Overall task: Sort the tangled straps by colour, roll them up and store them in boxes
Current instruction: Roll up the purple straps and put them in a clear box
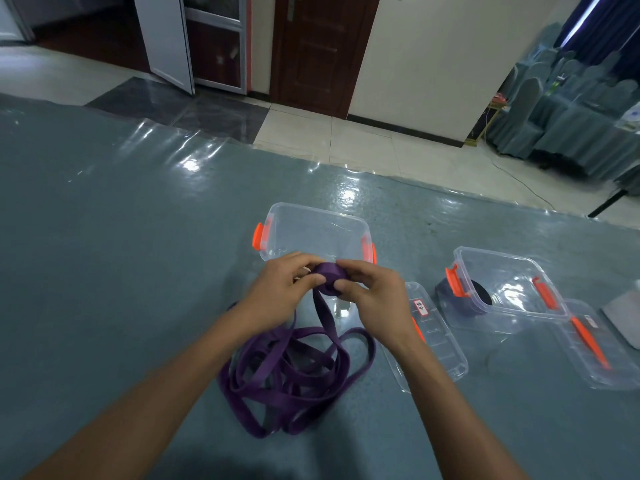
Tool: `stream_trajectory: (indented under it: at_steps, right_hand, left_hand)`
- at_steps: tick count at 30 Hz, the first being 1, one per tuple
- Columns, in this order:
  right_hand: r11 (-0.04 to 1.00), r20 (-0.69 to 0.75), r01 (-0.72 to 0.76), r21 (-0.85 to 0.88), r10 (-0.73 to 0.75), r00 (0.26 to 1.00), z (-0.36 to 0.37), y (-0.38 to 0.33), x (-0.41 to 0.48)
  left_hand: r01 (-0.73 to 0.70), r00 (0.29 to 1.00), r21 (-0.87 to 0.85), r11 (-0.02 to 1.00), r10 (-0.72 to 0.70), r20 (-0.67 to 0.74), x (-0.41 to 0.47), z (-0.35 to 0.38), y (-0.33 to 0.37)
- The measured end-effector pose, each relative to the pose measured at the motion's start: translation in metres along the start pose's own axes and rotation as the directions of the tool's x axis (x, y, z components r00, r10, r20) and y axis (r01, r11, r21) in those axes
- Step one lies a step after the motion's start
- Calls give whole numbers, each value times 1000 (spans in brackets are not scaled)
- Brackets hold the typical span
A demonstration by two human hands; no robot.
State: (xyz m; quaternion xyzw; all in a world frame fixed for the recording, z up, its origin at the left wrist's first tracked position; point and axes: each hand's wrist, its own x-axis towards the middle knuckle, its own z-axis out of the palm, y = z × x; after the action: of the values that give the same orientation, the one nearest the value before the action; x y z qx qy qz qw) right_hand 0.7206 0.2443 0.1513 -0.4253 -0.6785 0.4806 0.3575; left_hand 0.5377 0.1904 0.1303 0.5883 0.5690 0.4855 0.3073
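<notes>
A small roll of purple strap is pinched between my left hand and my right hand, just above the table. From the roll the strap hangs down into a loose purple tangle lying on the blue-grey table between my forearms. Right behind my hands stands a clear box with orange latches and nothing visible inside. A second clear box at the right holds a dark rolled strap.
A clear lid with a label lies right of my right wrist. Another lid with an orange handle lies at the far right, beside a grey flat object. Shiny plastic covers the table. Floor and covered chairs lie beyond.
</notes>
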Motion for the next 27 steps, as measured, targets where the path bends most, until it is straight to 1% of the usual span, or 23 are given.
stream_trajectory:
  at_steps: [1, 3, 6, 9, 11, 12, 13, 14, 15, 16, 17, 18, 20, 21, 22, 24, 25, 27]
  right_hand:
    - [994, -22, -33, 101, 35, 999, 1, -1, 0]
    - [961, -42, -79, 267, 94, 995, 5, -3, 1]
    - [877, -16, -124, 465, 148, 989, 7, -3, 2]
    - [806, 22, -165, 568, 185, 982, 12, -1, -1]
    - [799, 47, -182, 573, 190, 981, 15, 1, -4]
    - [830, 51, -174, 529, 174, 983, 16, 2, -5]
    - [889, 47, -148, 433, 141, 989, 16, 2, -6]
    - [956, 34, -97, 277, 91, 995, 15, 2, -6]
    - [996, 15, -29, 79, 28, 1000, 13, 2, -6]
    - [993, 15, 42, -112, -41, 999, 11, 2, -6]
    - [962, 44, 111, -249, -103, 994, 9, 1, -5]
    - [930, 90, 171, -324, -149, 985, 8, -1, -5]
    - [891, 157, 254, -376, -209, 965, 6, -5, -2]
    - [893, 151, 260, -368, -218, 964, 5, -7, -1]
    - [919, 118, 232, -319, -204, 972, 4, -9, -1]
    - [987, 32, 119, -105, -117, 993, 3, -16, 1]
    - [997, 1, 70, 17, -70, 998, 3, -18, 2]
    - [978, -33, 1, 208, 6, 999, 4, -22, 2]
  left_hand:
    - [34, 997, -91, 995, -40, -59, 0, 3, 0]
    - [71, 985, -213, 975, -102, -136, 0, 9, -1]
    - [40, 983, -343, 938, -99, -156, -4, 17, -4]
    - [22, 981, -418, 908, -100, -166, -8, 15, -3]
    - [36, 985, -393, 919, -98, -140, -8, 10, -5]
    - [46, 989, -351, 935, -93, -119, -8, 7, -6]
    - [55, 991, -305, 951, -90, -101, -8, 4, -7]
    - [61, 992, -261, 963, -86, -89, -8, 0, -8]
    - [59, 994, -214, 975, -77, -77, -8, -5, -7]
    - [55, 996, -158, 986, -64, -57, -6, -9, -7]
    - [52, 998, -93, 994, -54, -21, -3, -13, -5]
    - [48, 998, -25, 999, -47, 32, 0, -17, -4]
    - [26, 990, 77, 997, -37, 138, 7, -22, -1]
    - [14, 988, 94, 995, -28, 151, 10, -23, 2]
    - [8, 990, 75, 997, -19, 139, 12, -23, 5]
    - [20, 997, -58, 998, -15, 74, 12, -21, 10]
    - [24, 999, -132, 991, -21, 26, 12, -19, 12]
    - [23, 997, -234, 972, -40, -69, 12, -13, 11]
